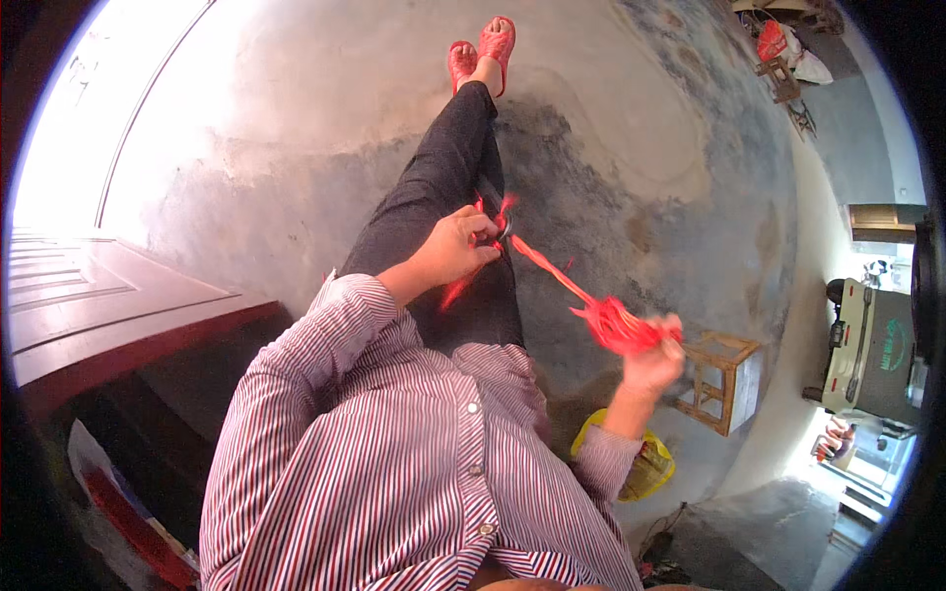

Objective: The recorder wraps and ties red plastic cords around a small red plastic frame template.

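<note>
I see the left hand [455,248] pinching a small dark piece [506,229] with red strands, right at its fingertips, above the black trousers [434,169]. From there a red cord [554,270] stretches across to a frayed red bundle [618,326], clenched in the blurred right hand [654,364]; just beyond that hand stands a wooden stool [730,379].

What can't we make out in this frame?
All in the head view:
- Pinched part of the red strands: hidden by left hand.
- Exact finger placement of right hand on red bundle: blurred.
- Part of yellow bag: hidden by right sleeve.
- Vehicle's far end: cut off by lens rim.
</note>
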`<state>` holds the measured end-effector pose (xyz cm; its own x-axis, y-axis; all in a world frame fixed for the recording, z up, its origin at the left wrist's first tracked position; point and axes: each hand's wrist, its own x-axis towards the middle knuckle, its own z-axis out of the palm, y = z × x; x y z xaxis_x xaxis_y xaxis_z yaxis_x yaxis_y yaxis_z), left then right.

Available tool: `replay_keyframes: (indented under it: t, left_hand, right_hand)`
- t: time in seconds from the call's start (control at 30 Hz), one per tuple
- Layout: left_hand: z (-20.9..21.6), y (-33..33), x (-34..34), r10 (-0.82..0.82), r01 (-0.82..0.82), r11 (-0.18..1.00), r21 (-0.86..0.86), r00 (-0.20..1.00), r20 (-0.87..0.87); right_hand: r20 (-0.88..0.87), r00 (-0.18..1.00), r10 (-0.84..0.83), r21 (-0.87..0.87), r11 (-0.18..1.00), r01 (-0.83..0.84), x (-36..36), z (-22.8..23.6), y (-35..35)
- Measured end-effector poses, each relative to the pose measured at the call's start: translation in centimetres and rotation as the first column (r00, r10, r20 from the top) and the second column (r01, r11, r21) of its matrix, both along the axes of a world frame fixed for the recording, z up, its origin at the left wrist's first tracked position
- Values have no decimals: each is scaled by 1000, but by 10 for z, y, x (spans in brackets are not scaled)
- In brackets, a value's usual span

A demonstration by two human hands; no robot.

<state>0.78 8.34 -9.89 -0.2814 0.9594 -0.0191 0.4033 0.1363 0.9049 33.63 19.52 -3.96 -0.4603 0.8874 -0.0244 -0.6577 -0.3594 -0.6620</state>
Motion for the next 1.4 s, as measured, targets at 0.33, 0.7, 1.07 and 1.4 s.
replay_keyframes:
  t: [0.33, 0.7, 1.07, 1.4]
  left_hand:
    - [-10, 2, 7, 15, -20, 999, 42, 994, 108]
    - [-2, -1, 6, 4, 3, 999, -32, 974, 226]
    - [16, -2, 26, 165, -144, 986, 83, 901, -401]
    - [20, 27, -5, 397, -223, 911, -348, 706, 586]
  right_hand:
    - [218, 971, -96, -224, 964, 145, -21, -48, -10]
    - [791, 588, 170, 120, 899, -422, -137, -27, -53]
    - [525, 725, 446, -63, 870, -489, -136, 34, -68]
    - [813, 341, -472, 535, 374, -757, -161, -51, 8]
